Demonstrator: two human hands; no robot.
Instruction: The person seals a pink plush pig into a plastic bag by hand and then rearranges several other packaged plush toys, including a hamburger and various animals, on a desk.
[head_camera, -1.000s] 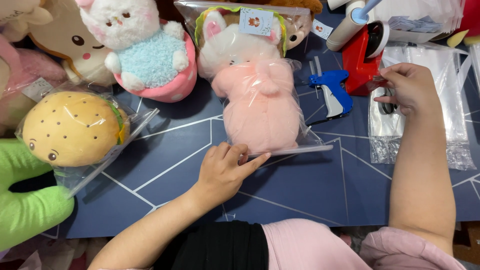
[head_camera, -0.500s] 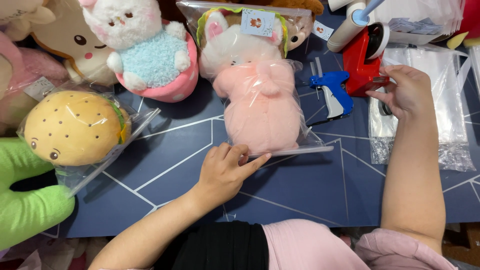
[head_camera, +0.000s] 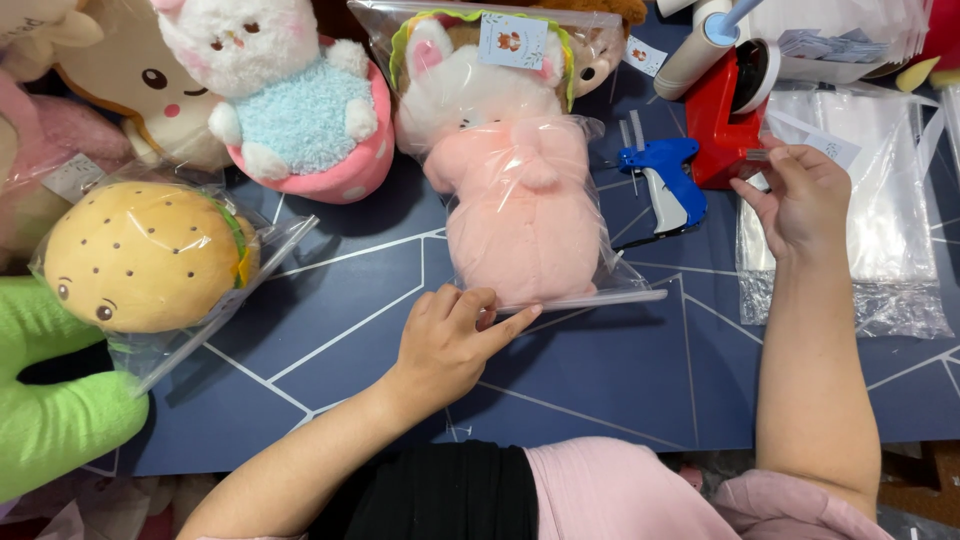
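A pink plush toy in a clear plastic bag (head_camera: 515, 205) lies lengthwise on the dark blue table (head_camera: 620, 370). My left hand (head_camera: 455, 340) presses flat on the bag's folded open end near me. My right hand (head_camera: 795, 190) is raised at the right beside a red tape dispenser (head_camera: 725, 120), with thumb and fingers pinched on what looks like a strip of clear tape. A blue tagging gun (head_camera: 665, 180) lies between the bagged toy and the dispenser.
A burger plush in a clear bag (head_camera: 150, 260) lies at the left, a green plush (head_camera: 55, 400) below it. A white and blue plush in a pink cup (head_camera: 290, 105) sits at the back. A stack of clear bags (head_camera: 880, 200) lies at the right.
My right hand has stayed by the tape dispenser and lifted slightly, drawing its fingers together at the cutter. My left hand has kept still on the bag's end.
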